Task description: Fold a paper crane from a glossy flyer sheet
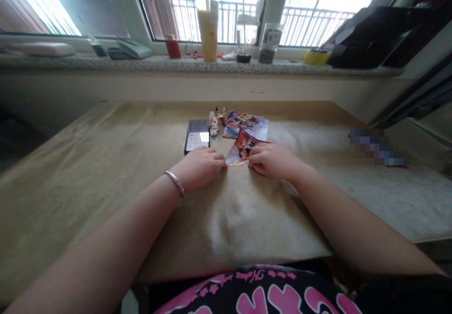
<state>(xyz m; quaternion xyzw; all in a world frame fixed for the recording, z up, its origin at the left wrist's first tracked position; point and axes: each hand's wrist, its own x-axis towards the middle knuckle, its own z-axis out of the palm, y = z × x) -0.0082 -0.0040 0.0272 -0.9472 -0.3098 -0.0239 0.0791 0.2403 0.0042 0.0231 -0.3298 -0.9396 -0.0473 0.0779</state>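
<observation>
The left hand (199, 165) and right hand (271, 161) each pinched the near edge of the paper (241, 150) on the bench (106, 173); an uneven pull might have torn it or skewed its fold

1. On the printed paper (242, 151) — colourful print, lettering too small to read.
2. On the black garment (261, 297) — big pink letters, cut off, illegible.
3. The jar (267, 43) label on the sill (141, 64) is blurred.

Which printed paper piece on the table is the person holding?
The nearest sheet, partly folded, held at its edges by the left hand and right hand. The flat sheets behind it and the small folded piece beside the phone lie untouched.
</observation>
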